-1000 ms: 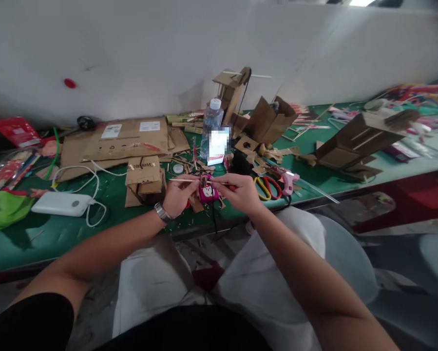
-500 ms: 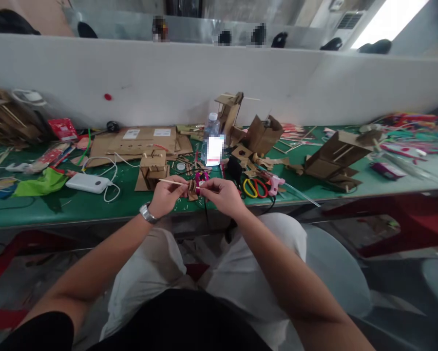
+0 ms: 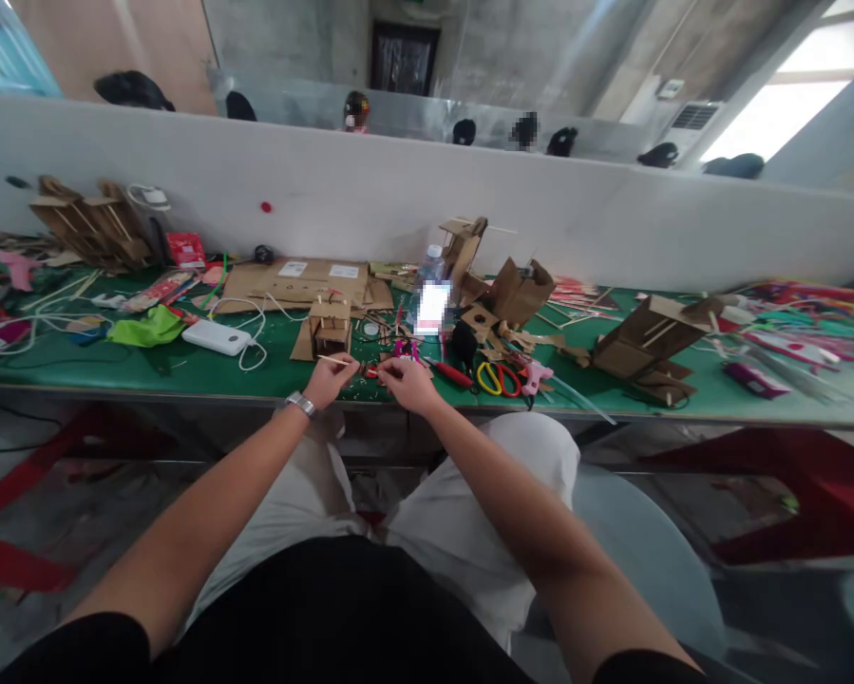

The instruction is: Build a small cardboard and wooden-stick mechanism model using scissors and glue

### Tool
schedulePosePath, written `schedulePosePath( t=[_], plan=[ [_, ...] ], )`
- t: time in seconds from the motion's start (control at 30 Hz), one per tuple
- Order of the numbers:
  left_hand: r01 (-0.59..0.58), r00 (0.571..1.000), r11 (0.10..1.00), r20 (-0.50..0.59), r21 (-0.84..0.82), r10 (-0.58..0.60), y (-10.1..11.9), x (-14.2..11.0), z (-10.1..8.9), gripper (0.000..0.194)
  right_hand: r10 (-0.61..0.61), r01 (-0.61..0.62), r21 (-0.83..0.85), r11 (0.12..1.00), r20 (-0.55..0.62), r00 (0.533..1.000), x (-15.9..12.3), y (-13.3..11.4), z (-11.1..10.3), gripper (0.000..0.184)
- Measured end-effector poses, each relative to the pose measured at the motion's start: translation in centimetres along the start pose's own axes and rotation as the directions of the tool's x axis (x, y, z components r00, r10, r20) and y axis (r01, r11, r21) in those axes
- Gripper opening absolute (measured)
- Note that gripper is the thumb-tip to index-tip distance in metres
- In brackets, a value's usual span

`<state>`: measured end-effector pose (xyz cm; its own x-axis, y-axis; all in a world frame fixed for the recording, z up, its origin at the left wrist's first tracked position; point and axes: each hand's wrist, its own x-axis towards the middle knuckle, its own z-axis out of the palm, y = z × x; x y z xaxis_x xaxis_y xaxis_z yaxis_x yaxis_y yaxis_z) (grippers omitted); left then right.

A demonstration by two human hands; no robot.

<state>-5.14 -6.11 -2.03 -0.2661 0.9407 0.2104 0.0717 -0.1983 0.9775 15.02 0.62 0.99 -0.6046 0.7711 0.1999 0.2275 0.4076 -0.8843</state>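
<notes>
My left hand (image 3: 331, 382) is closed in a pinch on a thin wooden stick (image 3: 335, 361), which points left in front of a small cardboard structure (image 3: 331, 326). My right hand (image 3: 410, 385) has thumb and fingers pinched together close by, at a small reddish piece (image 3: 371, 371) in the gap between the hands. What exactly its fingers hold is too small to make out. Both hands are over the front edge of the green table (image 3: 276, 380). Just behind the right hand lies a magenta item (image 3: 407, 352), and a red-handled tool (image 3: 453, 375) is to its right.
A lit phone (image 3: 432, 309) leans against a bottle (image 3: 433, 261). To the right are yellow-and-red-handled scissors (image 3: 499, 379), a pink glue gun (image 3: 536, 378) and a cardboard model (image 3: 651, 347). A white power bank (image 3: 217, 336) with cable and flat cardboard (image 3: 291, 283) lie left.
The view has shifted, showing more of the left side. My hands have moved left relative to the table, uncovering the red-handled tool. The cardboard bits between them no longer show clearly.
</notes>
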Motion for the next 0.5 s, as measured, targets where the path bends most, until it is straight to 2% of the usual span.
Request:
schedulePosePath(
  t=[0.1, 0.23, 0.5],
  plan=[
    [0.019, 0.999, 1.0, -0.034, -0.01, -0.02, -0.7, 0.2, 0.2, 0.067, -0.034, 0.034, -0.017, 0.999, -0.006, 0.999, 0.2, 0.3, 0.8, 0.017],
    [0.035, 0.998, 0.999, -0.055, 0.003, -0.034, -1.2, 0.2, 0.2, 0.07, -0.078, 0.077, -0.039, 0.996, -0.03, 0.996, 0.2, 0.8, 1.1, 0.02],
    [0.11, 0.994, 0.988, -0.007, -0.106, -0.111, -0.7, 0.6, -0.3, 0.071, -0.171, 0.167, -0.08, 0.983, -0.046, 0.984, 0.5, 1.2, 1.2, 0.026]
  ],
)
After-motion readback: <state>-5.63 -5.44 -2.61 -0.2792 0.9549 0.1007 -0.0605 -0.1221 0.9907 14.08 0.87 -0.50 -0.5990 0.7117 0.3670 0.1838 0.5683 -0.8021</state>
